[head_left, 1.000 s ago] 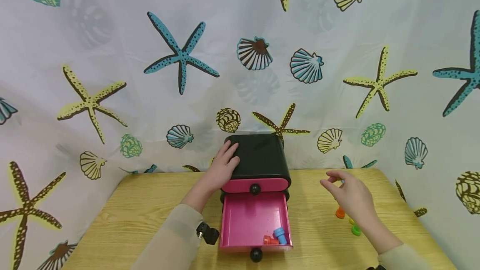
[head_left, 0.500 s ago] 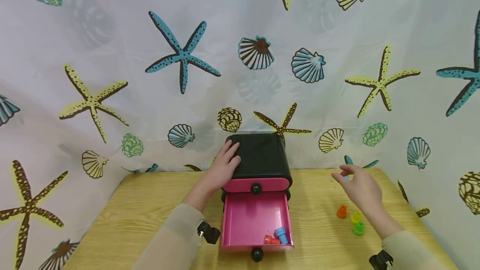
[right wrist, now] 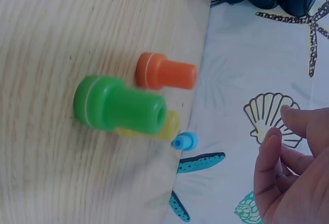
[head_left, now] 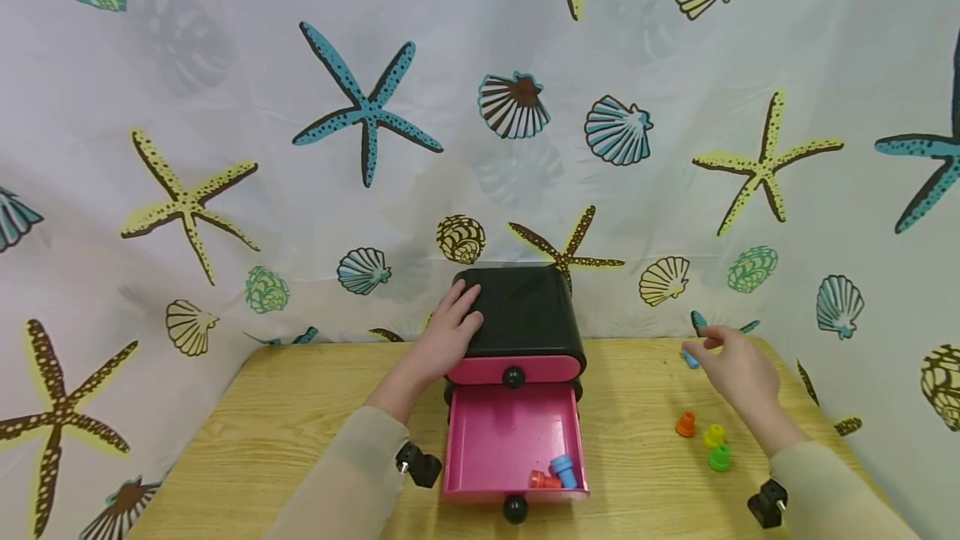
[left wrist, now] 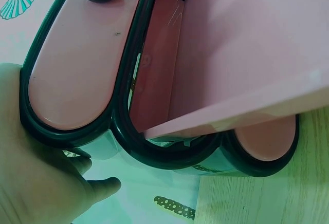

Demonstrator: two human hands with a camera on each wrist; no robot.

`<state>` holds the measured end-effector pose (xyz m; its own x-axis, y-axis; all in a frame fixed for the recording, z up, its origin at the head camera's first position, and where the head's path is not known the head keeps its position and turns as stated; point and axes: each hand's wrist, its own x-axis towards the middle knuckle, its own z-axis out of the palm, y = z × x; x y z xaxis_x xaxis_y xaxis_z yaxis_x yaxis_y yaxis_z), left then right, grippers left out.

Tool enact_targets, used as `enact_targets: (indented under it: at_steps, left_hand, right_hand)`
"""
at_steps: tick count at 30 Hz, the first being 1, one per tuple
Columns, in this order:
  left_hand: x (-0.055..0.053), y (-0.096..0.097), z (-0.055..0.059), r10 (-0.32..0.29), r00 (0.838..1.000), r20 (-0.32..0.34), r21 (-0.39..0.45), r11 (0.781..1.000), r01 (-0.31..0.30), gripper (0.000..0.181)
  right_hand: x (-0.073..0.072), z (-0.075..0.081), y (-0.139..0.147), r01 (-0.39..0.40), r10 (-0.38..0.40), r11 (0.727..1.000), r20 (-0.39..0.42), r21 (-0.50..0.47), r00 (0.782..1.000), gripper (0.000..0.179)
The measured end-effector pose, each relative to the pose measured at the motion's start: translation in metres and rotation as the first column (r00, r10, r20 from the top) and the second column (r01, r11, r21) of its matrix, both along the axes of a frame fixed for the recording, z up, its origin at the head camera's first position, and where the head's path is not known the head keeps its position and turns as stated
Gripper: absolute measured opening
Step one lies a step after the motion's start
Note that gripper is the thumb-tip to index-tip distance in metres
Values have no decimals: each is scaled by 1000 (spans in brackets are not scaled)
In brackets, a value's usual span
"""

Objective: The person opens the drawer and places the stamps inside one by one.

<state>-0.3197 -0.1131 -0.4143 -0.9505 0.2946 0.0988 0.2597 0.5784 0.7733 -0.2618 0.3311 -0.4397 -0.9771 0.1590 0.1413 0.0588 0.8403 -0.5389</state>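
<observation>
My left hand (head_left: 442, 340) rests on the left side of the black top of a small drawer cabinet (head_left: 525, 307), fingers extended. Its pink lower drawer (head_left: 480, 440) is pulled out and holds a red peg-shaped plastic piece (head_left: 543, 480) and a blue one (head_left: 563, 470) at the front right. Over the right part of the table, my right hand (head_left: 738, 373) hovers with thumb and index finger bent and a gap between them. Beside its thumb tip in the head view lies another blue piece (head_left: 690, 359). The right wrist view shows that blue piece (right wrist: 185, 141) apart from the fingers.
Standing on the wooden table (head_left: 315, 423) at right are an orange piece (head_left: 686, 424), a yellow piece (head_left: 714, 437) and a green piece (head_left: 718, 457). The upper drawer (head_left: 540, 370) is closed. A patterned cloth (head_left: 420, 215) surrounds the table at the back and sides.
My right hand has moved right and slightly away, uncovering the orange, yellow and green pieces in the head view. The left hand and the drawer stay put.
</observation>
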Motion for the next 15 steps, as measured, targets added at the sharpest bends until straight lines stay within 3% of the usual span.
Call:
enact_targets:
  at_steps: [8,15]
  left_hand:
    - [4,1,3,1,1000,-14,-6,1000,-1,66]
    - [5,1,3,-4,1000,-14,7,1000,4,66]
  right_hand:
    - [-10,-8,10,19,-19,1000,22,17,1000,63]
    - [-20,-18,18,54,-55,998,109,9,993,64]
